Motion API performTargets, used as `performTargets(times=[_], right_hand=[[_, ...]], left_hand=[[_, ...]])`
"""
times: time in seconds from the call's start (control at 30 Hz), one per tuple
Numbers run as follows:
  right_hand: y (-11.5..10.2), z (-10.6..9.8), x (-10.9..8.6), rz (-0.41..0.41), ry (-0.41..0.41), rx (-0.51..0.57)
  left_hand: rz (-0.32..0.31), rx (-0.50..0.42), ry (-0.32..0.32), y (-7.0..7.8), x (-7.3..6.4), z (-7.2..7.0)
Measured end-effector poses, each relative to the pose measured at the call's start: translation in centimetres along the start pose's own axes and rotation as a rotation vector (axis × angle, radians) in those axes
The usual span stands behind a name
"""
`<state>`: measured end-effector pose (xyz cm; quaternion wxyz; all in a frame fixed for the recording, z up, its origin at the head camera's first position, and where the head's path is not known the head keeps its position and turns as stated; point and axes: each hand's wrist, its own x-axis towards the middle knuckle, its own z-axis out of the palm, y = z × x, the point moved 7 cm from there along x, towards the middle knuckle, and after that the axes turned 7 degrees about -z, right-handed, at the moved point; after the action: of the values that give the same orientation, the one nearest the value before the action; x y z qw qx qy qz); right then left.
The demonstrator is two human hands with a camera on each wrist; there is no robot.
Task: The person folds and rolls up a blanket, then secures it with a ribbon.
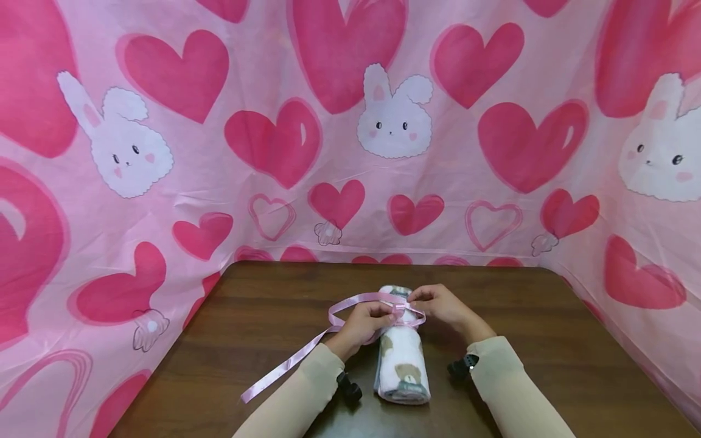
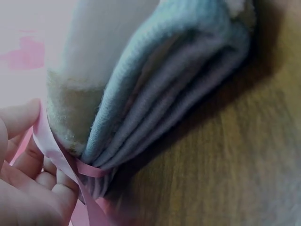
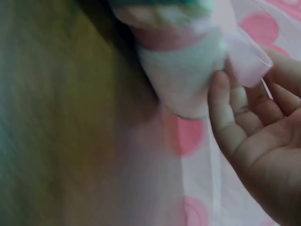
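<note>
A rolled white towel (image 1: 393, 356) with bear prints and a blue-grey edge lies lengthwise on the table. Round its upper half runs a pink satin ribbon (image 1: 285, 366), with a long tail trailing to the lower left and a loop standing out at the left. My left hand (image 1: 358, 326) pinches the ribbon over the middle of the roll, its other fingers curled beneath. From the far right side, my right hand (image 1: 445, 309) holds a smaller ribbon loop between thumb and fingers. In the left wrist view, the towel's folded layers (image 2: 155, 101) show beside the ribbon.
The dark brown wooden table (image 1: 520, 365) extends on both sides of the towel. Behind and beside it hangs a pink cloth (image 1: 339, 164) printed with hearts and rabbits. A small black device (image 1: 348, 389) sits on each wrist, over the beige sleeves.
</note>
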<state>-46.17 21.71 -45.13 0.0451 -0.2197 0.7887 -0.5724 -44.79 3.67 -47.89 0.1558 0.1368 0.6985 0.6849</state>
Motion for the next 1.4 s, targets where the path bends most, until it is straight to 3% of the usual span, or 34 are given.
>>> performTargets(times=[0.13,0.33,0.5,0.83,1.0,1.2,1.4], right_hand=[[0.6,0.7,-0.4,-0.005,0.017,0.036],[0.7,1.5,-1.0,-0.112,-0.02,0.189],[0.5,2.2,-0.9,-0.179,-0.06,0.19],[0.6,2.4,-0.5,-0.101,-0.001,0.103],[0.3,2.4,-0.2,-0.133,0.053,0.111],[0.0,2.4,-0.3,-0.155,0.076,0.102],[0.2,2.4,-0.3,-0.118,0.072,0.096]], left_hand=[[0.025,0.015,-0.004,0.0,0.3,0.2],[0.005,0.031,0.01,0.1,0.4,0.0],[-0.005,0.043,0.014,0.1,0.5,0.2],[0.03,0.127,0.058,0.5,0.4,0.4],[0.049,0.169,0.07,0.6,0.4,0.2],[0.033,0.146,0.056,0.4,0.3,0.0],[0.069,0.114,0.047,0.7,0.1,0.0]])
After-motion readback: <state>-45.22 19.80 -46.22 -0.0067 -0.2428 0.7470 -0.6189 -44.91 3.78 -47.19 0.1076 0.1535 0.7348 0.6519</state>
